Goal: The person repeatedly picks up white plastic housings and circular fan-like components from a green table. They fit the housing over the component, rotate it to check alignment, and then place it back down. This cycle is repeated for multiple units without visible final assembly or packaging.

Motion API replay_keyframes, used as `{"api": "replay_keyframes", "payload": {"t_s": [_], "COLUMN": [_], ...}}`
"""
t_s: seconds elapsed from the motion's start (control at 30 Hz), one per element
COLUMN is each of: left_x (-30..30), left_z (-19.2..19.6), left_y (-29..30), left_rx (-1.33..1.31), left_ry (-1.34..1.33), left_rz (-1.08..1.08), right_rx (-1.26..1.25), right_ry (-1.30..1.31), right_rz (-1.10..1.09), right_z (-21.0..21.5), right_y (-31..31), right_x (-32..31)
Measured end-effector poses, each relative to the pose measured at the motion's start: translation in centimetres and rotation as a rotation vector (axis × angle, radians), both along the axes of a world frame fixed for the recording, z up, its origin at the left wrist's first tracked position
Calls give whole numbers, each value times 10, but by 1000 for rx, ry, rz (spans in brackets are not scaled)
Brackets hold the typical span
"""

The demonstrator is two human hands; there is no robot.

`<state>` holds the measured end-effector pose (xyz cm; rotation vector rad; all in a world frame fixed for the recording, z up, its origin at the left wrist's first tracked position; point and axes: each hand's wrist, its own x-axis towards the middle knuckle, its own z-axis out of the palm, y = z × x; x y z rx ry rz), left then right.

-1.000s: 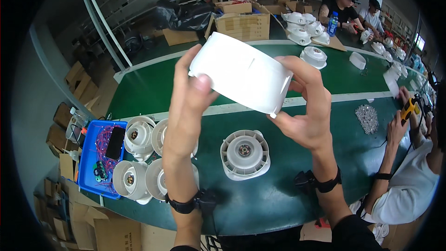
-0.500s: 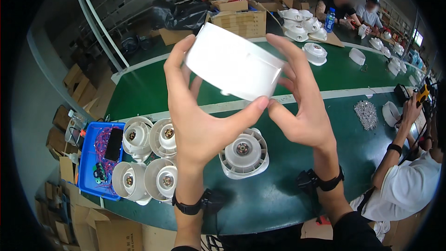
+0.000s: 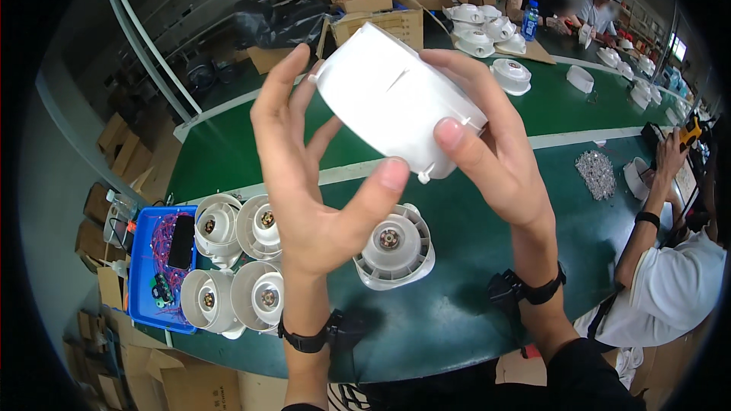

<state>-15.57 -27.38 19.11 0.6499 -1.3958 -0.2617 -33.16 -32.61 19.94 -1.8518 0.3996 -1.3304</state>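
I hold a round white plastic housing point(image 3: 396, 99) up in front of me with both hands, tilted with its flat back toward the camera. My left hand point(image 3: 312, 183) grips its left and lower rim, thumb under the bottom edge. My right hand point(image 3: 495, 152) grips its right side, thumb on the lower rim. Below the housing, a white fan base with a motor in its middle point(image 3: 396, 247) lies on the green table point(image 3: 457, 312).
Several white fan housings point(image 3: 236, 255) stand at the table's left, beside a blue tray point(image 3: 156, 270) with wires and a dark phone. A co-worker in white point(image 3: 670, 281) sits at the right near a pile of screws point(image 3: 596, 173). More white parts and cardboard boxes lie far back.
The housing has been turned in my hands and raised nearer the camera; my left thumb has shifted under its lower edge.
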Motion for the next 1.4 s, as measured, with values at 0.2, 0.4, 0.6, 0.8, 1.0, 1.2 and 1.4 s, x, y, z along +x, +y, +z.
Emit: {"api": "replay_keyframes", "payload": {"t_s": [0.2, 0.4, 0.6, 0.8, 1.0, 1.2, 1.4], "left_x": [2, 16, 12, 13, 7, 11, 10], "left_z": [6, 5, 7, 6, 3, 1, 1], "left_y": [4, 3, 4, 7, 6, 4, 5], "left_rx": [84, 112, 82, 89, 130, 111, 126], "left_ry": [-22, 115, 36, -49, -73, -95, -123], "left_rz": [95, 128, 146, 140, 82, 62, 121], "right_rx": [-135, -76, 115, 76, -151, 1, 90], "right_ry": [80, -8, -104, -71, 6, 55, 35], "right_rz": [-60, 62, 214, 117, -59, -37, 7], "right_z": [-2, -5, -6, -9, -10, -8, -9], "right_y": [2, -4, -9, -9, -6, -6, -5], "right_x": [4, 2, 3, 5, 9, 4, 5]}}
